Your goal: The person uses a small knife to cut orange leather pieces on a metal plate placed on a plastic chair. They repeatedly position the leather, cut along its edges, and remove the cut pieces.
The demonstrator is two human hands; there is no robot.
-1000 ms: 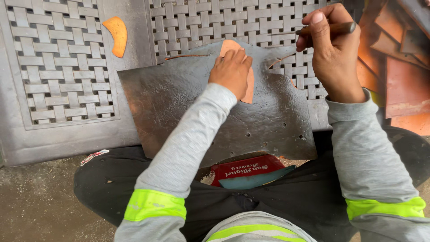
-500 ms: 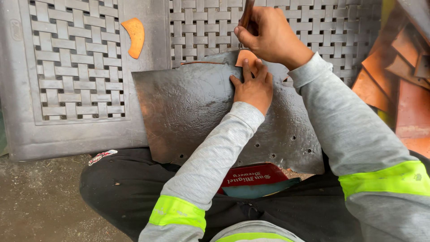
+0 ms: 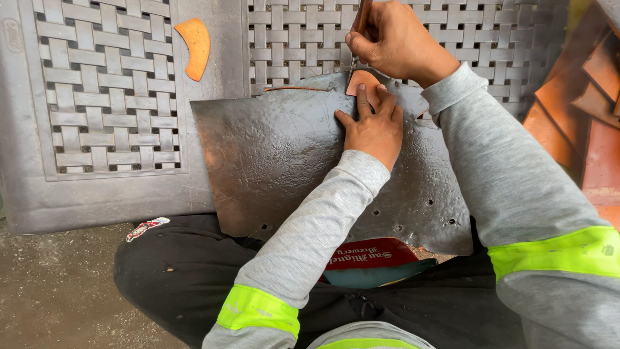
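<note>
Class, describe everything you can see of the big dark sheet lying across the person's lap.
The dark sheet looks like stiff leather or rubber, grey-black with a dimpled, slightly shiny surface. Its edges are irregular, and small punched holes dot its lower part. It lies flat, partly on the woven grey mat and partly over the lap. The left hand presses a small orange piece against its top edge, where the right hand holds a thin tool.

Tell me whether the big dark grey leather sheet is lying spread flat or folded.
Spread flat. The dark grey leather sheet lies open across the woven plastic panel and the lap, with the left hand pressing it down; no fold shows.
</note>
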